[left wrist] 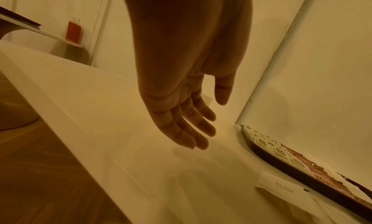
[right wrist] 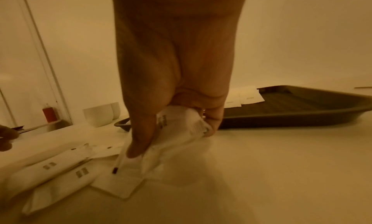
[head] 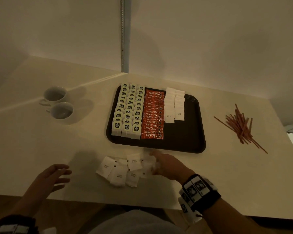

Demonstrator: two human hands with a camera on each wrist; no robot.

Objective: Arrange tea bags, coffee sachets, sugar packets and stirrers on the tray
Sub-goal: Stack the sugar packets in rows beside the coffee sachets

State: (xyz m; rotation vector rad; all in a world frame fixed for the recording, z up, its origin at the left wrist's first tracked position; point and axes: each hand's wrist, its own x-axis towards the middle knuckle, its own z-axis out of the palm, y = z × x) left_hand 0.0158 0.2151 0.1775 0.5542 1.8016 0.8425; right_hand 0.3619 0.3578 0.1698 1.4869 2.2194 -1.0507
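A dark tray holds three columns of tea bags, one column of red coffee sachets and two short columns of white sugar packets. Several loose sugar packets lie on the table in front of the tray. My right hand grips a sugar packet at the right end of that heap, thumb and fingers curled round it. My left hand hovers over the table left of the heap, fingers straight and holding nothing. Brown stirrers lie piled right of the tray.
Two white cups stand at the table's left. The table's front edge runs close to my wrists. Walls close the back and a bare stretch of tray floor lies right of the sachets.
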